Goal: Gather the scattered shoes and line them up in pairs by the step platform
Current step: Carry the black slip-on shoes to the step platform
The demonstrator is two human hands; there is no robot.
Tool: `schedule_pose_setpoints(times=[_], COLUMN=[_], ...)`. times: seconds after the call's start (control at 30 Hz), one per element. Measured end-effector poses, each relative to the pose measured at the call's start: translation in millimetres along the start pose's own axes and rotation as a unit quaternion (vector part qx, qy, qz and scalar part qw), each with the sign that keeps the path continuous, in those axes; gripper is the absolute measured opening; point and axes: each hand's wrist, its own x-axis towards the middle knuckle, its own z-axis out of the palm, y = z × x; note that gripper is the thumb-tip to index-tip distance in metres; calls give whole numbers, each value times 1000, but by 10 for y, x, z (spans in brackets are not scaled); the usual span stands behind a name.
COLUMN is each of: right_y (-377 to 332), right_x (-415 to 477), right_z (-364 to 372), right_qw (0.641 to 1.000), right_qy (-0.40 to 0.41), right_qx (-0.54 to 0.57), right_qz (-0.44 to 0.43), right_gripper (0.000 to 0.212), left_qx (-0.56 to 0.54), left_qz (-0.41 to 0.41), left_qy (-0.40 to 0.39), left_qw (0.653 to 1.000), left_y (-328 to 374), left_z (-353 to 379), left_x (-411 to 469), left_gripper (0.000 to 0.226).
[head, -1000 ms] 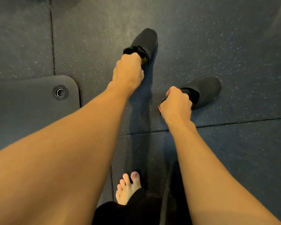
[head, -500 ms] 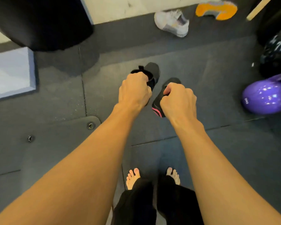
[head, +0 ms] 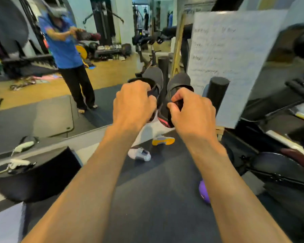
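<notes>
My left hand [head: 133,104] grips the heel of one black slip-on shoe [head: 154,76], held up in the air with its toe pointing away. My right hand [head: 191,111] grips a second black shoe [head: 179,81] with a pink sole edge, side by side with the first. Below them on the dark floor lie a white sneaker [head: 139,153] and a shoe with an orange sole [head: 162,140], near the base of the wall mirror. The light step platform corner [head: 5,223] shows at the bottom left.
A large wall mirror [head: 42,85] ahead reflects a person holding the shoes. A whiteboard [head: 232,55] leans at the right beside a black foam roller [head: 217,92]. A purple kettlebell [head: 204,192] sits on the floor at the right, gym equipment [head: 279,155] beyond it. A black bag [head: 37,172] stands at the left.
Both hands have lifted the two black shoes off the floor to chest height, and my view has swung up from the floor toward the mirror.
</notes>
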Motion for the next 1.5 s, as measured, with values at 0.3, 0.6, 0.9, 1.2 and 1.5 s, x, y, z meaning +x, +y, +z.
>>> schedule_pose_setpoints(times=[0.3, 0.6, 0.9, 1.2, 1.5], right_y=[89, 675, 1290, 1600, 2074], right_x=[93, -985, -2645, -4219, -5380], right_z=[-1778, -3483, -5366, -6912, -7989], right_qw=[972, 917, 846, 768, 665], right_qy=[203, 289, 307, 310, 290], right_qx=[-118, -262, -386, -465, -544], right_qz=[8, 87, 203, 311, 421], right_gripper=[4, 5, 9, 11, 7], left_qx=[-147, -336, -466, -541, -571], left_qz=[225, 323, 415, 473, 543], left_qy=[103, 38, -11, -87, -181], left_qw=[958, 884, 781, 690, 588], left_y=[1545, 3442, 5528, 7157, 8529], left_z=[-817, -959, -1348, -1888, -2135], left_x=[396, -579, -2368, -4058, -5428], left_gripper=[22, 16, 14, 14, 18])
